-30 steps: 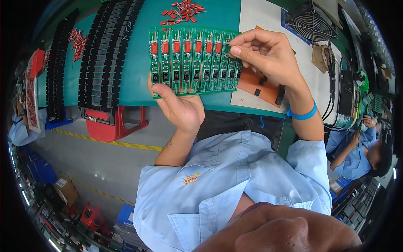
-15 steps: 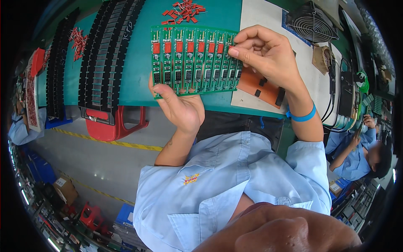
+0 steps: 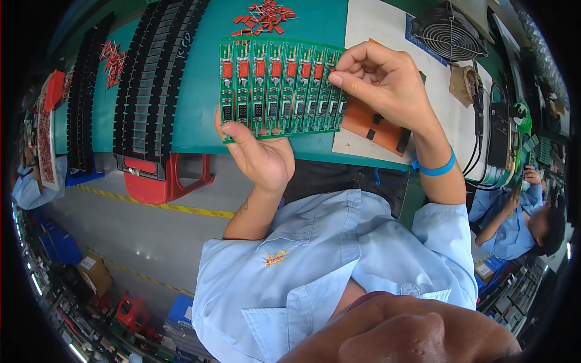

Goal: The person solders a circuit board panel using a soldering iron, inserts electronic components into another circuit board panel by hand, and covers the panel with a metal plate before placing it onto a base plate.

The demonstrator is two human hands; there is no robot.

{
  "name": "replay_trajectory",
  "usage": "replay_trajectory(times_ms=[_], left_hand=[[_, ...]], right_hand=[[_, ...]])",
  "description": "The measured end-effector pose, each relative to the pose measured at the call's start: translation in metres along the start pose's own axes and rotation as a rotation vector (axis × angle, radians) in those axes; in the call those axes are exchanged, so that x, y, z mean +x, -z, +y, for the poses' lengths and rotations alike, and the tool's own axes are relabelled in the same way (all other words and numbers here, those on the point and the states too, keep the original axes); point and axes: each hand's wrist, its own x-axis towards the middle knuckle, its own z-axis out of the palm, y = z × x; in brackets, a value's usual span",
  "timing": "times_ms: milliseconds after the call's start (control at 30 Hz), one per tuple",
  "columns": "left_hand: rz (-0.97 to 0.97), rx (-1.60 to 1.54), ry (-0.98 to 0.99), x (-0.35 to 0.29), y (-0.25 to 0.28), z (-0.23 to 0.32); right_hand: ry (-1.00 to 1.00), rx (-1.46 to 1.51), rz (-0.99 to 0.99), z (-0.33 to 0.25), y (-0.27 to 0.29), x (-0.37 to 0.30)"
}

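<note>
Green table (image 3: 203, 91): two hands (image 3: 263, 157) (image 3: 387, 81), one circuit panel (image 3: 284, 94) (seven red components (image 3: 276, 70)).

Hands (image 3: 266, 162) at green circuit board (image 3: 274, 91)

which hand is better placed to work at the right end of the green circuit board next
Likely the right hand: it is at that end of the green circuit board, while the left hand is occupied holding the lower left part, thumb in front.
</note>
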Motion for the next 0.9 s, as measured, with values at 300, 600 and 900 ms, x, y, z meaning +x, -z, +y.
replay_trajectory(times_ms=[300,600,900], left_hand=[[0.034,0.009,0.037,0.0,-0.001,0.002],[0.048,-0.033,0.046,0.002,-0.001,0.002],[0.068,-0.037,0.069,0.0,0.001,0.002]], right_hand=[[0.109,-0.163,0.012,0.0,0.003,0.001],[0.552,0.048,0.421,0.009,0.031,0.005],[-0.114,-0.636,0.374,0.008,0.093,0.048]])
